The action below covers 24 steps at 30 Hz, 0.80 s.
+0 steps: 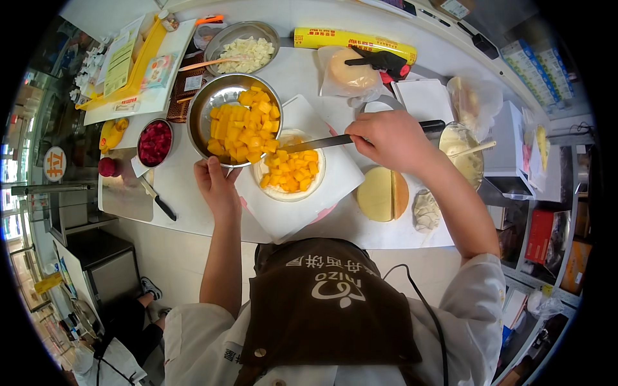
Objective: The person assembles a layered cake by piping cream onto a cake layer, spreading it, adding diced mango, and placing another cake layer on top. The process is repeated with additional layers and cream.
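My left hand (217, 186) grips the near rim of a steel bowl (199, 108), tilting it to the right. Diced mango (241, 128) fills much of the bowl. Under its lower right edge lies a round cream-topped cake layer (270, 192), with mango cubes (289, 171) heaped on the cream. In my right hand (386, 140) is a long palette knife, its metal blade (321, 142) reaching left to the bowl's lip and its black handle (432, 126) sticking out beyond my fist. A white board (280, 219) carries the cake; pink edges show beneath it.
Sponge cake rounds (375, 195) and a crumpled cloth (427, 211) lie at right, near a cream bowl (461, 132). Left are a bowl of red cubes (154, 143) and a knife (165, 207). Behind stand a pale-cube bowl (263, 33) and a yellow wrap box (328, 38).
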{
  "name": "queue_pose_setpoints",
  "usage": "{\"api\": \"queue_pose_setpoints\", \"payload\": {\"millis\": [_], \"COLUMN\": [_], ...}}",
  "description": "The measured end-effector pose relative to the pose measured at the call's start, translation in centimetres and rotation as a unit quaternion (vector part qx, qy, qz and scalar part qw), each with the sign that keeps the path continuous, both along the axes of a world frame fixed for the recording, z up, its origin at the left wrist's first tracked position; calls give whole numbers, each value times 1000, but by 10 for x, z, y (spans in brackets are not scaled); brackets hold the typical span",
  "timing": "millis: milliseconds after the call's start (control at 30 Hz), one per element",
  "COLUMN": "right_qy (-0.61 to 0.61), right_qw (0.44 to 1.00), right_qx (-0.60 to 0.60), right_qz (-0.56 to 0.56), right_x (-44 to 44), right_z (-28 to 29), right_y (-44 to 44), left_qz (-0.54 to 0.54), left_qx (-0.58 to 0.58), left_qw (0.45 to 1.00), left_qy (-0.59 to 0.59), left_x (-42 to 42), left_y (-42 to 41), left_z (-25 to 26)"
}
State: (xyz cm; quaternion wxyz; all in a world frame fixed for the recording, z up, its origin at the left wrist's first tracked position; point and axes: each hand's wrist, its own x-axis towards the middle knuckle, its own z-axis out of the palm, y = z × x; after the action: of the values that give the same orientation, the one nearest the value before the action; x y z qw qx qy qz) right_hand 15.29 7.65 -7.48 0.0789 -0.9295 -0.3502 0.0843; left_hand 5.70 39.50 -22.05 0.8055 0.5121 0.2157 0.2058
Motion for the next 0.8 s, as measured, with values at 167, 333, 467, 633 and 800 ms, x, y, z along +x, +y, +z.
{"api": "queue_pose_setpoints", "payload": {"millis": [167,333,467,633,800], "right_qy": [-3,14,23,51,-31], "right_qw": [1000,998,993,989,999], "right_qx": [-3,50,89,122,21], "right_qz": [-26,-45,-70,-69,34], "right_x": [-1,-6,-9,-20,-38], "right_z": [2,-2,-9,-13,-23], "right_y": [-9,-20,-27,-23,-13], "left_qz": [26,31,36,53,93], "left_qx": [-18,-64,-94,-128,-103], "left_qw": [999,997,995,989,987], "left_qy": [6,13,24,46,84], "left_x": [2,-9,-23,-52,-90], "left_y": [8,37,51,84,126], "left_z": [4,5,10,-3,-55]}}
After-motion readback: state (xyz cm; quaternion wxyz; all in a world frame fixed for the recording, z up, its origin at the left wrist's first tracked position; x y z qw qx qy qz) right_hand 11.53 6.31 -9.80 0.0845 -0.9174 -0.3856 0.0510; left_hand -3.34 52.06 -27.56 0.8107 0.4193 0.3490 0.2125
